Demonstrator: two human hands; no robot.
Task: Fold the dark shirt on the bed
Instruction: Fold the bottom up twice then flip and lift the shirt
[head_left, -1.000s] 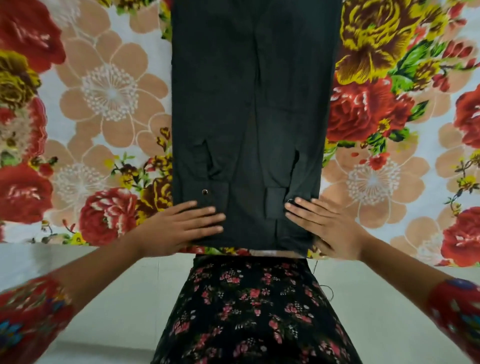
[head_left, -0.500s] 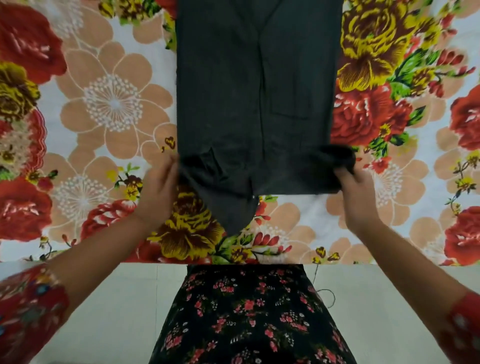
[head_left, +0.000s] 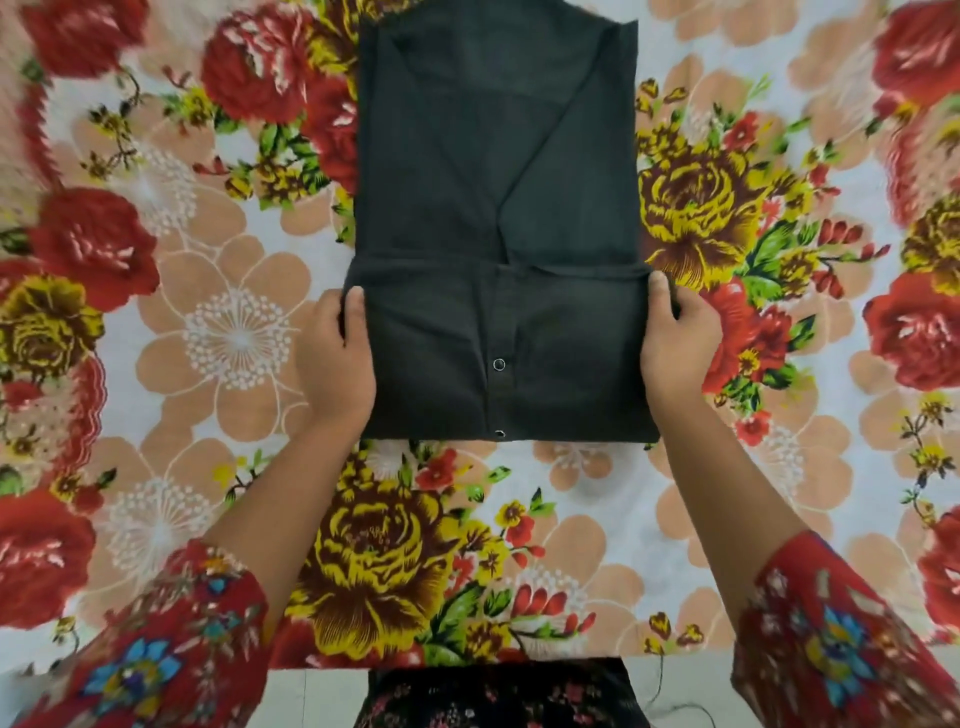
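The dark shirt (head_left: 493, 182) lies lengthwise on the flowered bedsheet (head_left: 234, 332), sleeves folded in across its back. Its near end is doubled over away from me into a flap (head_left: 441, 364) with two snap buttons showing along the placket. My left hand (head_left: 337, 358) grips the flap's left edge, thumb on top and fingers under the cloth. My right hand (head_left: 675, 348) grips the flap's right edge the same way. The far end of the shirt runs to the top of the view.
The sheet's red, yellow and peach flower print spreads out on every side of the shirt. The bed's near edge (head_left: 467, 667) runs along the bottom, with pale floor and my flowered skirt (head_left: 493, 699) below it.
Both hands went from pressing flat on the shirt's near end to gripping its sides, then carried that end up and away from me and laid it over the shirt's middle.
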